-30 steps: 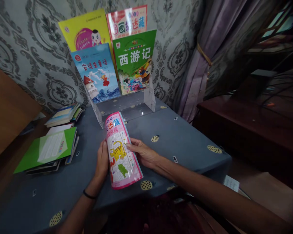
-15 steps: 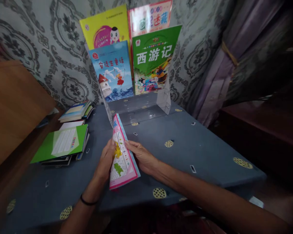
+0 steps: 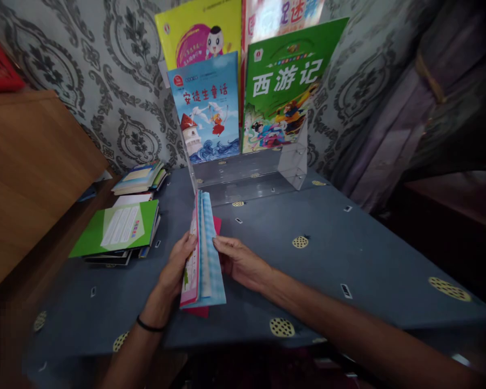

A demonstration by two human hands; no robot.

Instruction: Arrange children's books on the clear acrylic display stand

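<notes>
A thin children's book with a pink edge and blue checked paper is held upright between both hands, partly opened. My left hand grips its left side, thumb on the pink-bordered page. At the right, my right hand pinches the blue checked side with thumb in front and fingers behind. A red cover shows behind the pages. Beyond it stands a clear acrylic rack bearing a blue book, a green book, a yellow book and a red-edged book.
Piles of books lie on the left, topped by a green book and a pale blue one. A wooden box with a red basket stands at far left. The grey-blue tablecloth spreads to the right; a curtain hangs behind.
The book has been turned and opened, so its blue checked paper and red cover now show. Both hands still hold it. The view has shifted, moving the rack rightward in the picture.
</notes>
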